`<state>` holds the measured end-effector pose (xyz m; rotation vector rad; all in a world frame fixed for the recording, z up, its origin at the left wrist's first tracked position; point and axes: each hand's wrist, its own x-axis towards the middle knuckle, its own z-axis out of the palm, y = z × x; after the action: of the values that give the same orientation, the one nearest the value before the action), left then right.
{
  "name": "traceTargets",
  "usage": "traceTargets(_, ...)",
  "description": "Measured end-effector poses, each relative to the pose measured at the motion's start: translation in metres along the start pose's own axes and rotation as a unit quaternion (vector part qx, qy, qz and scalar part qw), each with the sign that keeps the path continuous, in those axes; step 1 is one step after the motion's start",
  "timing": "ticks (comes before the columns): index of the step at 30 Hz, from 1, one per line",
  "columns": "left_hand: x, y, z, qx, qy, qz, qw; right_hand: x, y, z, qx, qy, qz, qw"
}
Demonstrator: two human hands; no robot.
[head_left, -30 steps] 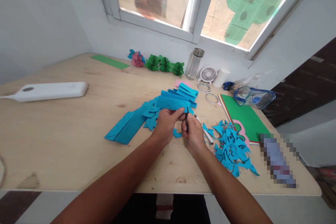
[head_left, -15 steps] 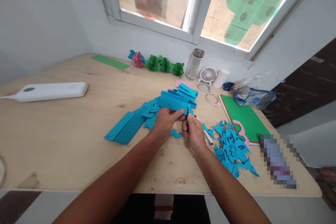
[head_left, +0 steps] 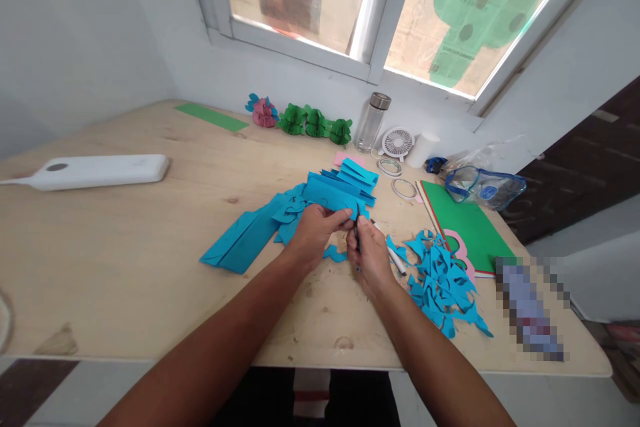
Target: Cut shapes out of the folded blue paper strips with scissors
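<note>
Pale wood of the tabletop spreads below a window frame, and near its middle your left hand pinches the folded blue paper between thumb and fingers, with more blue strips just beyond. Your right hand is closed around dark scissors, blades at the paper's near right edge, their parting too small to judge; beside that hand lie a white marker and blue scraps.

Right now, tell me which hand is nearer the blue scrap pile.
Right. The right hand is left of the blue scrap pile; the left hand is farther left, beyond the right.
</note>
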<state>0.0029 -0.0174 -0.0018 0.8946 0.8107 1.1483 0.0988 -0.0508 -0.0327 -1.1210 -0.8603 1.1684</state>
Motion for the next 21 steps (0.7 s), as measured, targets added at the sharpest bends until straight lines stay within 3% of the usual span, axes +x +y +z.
traceTargets(21,0.0025,-0.0002,-0.0032,0.008,-0.018,0.009,1.0,-0.0016,-0.001,0.001,-0.01,0.005,0.011,1.0)
